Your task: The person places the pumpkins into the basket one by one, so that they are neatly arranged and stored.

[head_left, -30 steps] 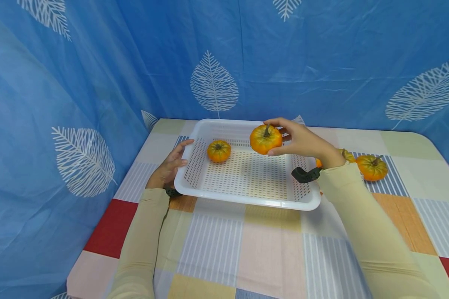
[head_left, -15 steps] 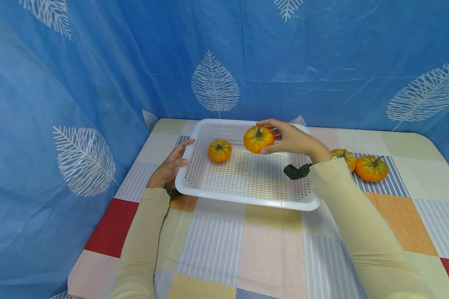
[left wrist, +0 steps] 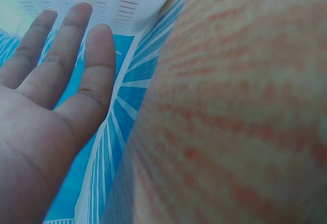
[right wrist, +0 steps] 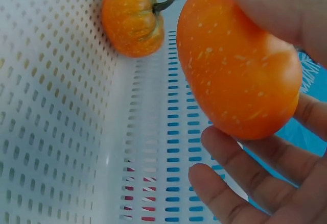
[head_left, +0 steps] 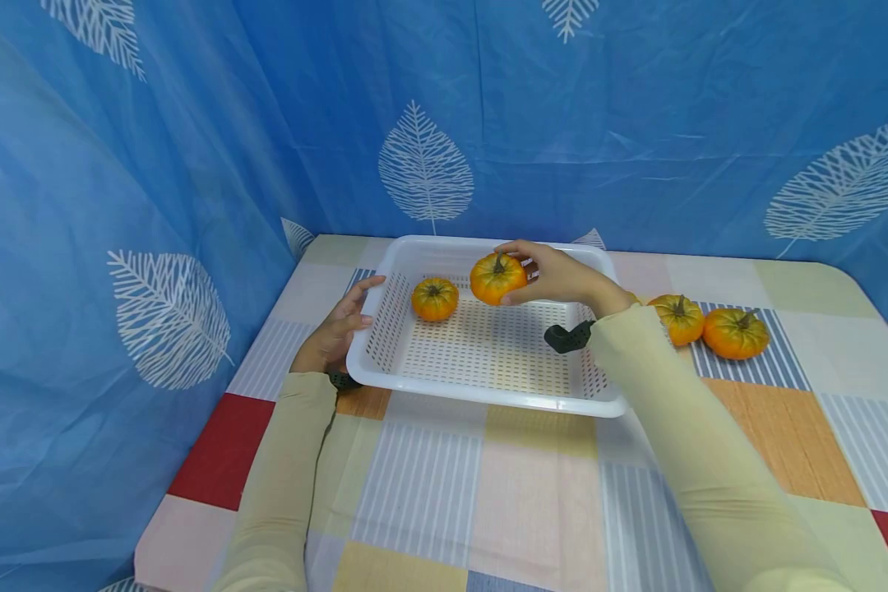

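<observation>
My right hand (head_left: 555, 275) holds a small orange pumpkin (head_left: 497, 278) over the white perforated plastic basket (head_left: 481, 398). In the right wrist view the thumb lies on one side of this pumpkin (right wrist: 237, 66) and the fingers on the other. A second small pumpkin (head_left: 434, 299) with a dark curved stem sits inside the basket, toward its left end. My left hand (head_left: 335, 330) is at the basket's left side, its fingertips right at the rim. The left wrist view shows its fingers (left wrist: 99, 60) fairly straight beside the slotted wall, with nothing held.
To the right of the basket, two more pumpkins, a nearer one (head_left: 736, 333) and one beside it (head_left: 678, 319), lie on the checked tablecloth (head_left: 540, 501), partly behind the right sleeve. A blue curtain (head_left: 562, 123) with white leaf prints hangs behind and at the left.
My right hand has moved left over the basket with the pumpkin and is slightly lower. More of the pumpkins on the table show past the sleeve. My left hand has stayed put.
</observation>
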A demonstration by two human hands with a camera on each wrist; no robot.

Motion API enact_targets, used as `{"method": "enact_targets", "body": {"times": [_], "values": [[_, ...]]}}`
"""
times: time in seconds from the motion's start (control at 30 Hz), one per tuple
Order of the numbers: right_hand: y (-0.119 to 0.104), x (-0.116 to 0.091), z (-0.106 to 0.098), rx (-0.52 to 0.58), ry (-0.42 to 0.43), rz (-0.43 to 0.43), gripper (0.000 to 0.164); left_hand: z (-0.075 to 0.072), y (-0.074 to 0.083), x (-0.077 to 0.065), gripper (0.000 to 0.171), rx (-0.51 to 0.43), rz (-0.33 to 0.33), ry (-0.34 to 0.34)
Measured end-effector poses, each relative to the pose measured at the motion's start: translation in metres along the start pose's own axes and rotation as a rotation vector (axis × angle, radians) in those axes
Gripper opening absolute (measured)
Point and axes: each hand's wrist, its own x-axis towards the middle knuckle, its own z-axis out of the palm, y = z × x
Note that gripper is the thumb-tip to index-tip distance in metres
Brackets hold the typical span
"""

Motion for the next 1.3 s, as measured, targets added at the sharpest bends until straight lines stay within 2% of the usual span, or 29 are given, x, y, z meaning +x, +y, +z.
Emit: {"method": "enact_targets", "body": {"times": [0.33, 0.63, 0.83, 1.1, 1.3], "values": [[0.003, 0.001, 0.000, -0.014, -0.009, 0.102, 0.077, 0.006, -0.004, 0.011, 0.060, 0.033, 0.002, -0.018], [0.016, 0.006, 0.003, -0.082, -0.028, 0.126, 0.076, 0.011, -0.007, 0.017, 0.059, 0.008, 0.030, -0.059], [0.024, 0.007, 0.010, -0.150, -0.038, 0.156, 0.077, 0.011, -0.008, 0.015, 0.056, 0.008, 0.061, -0.082], [0.028, 0.016, 0.020, -0.185, -0.052, 0.200, 0.077, 0.010, -0.005, 0.007, 0.058, 0.057, 0.039, -0.053], [0.026, 0.025, 0.030, -0.202, -0.066, 0.194, 0.077, 0.004, -0.001, -0.003, 0.058, 0.076, 0.056, -0.041]]}}
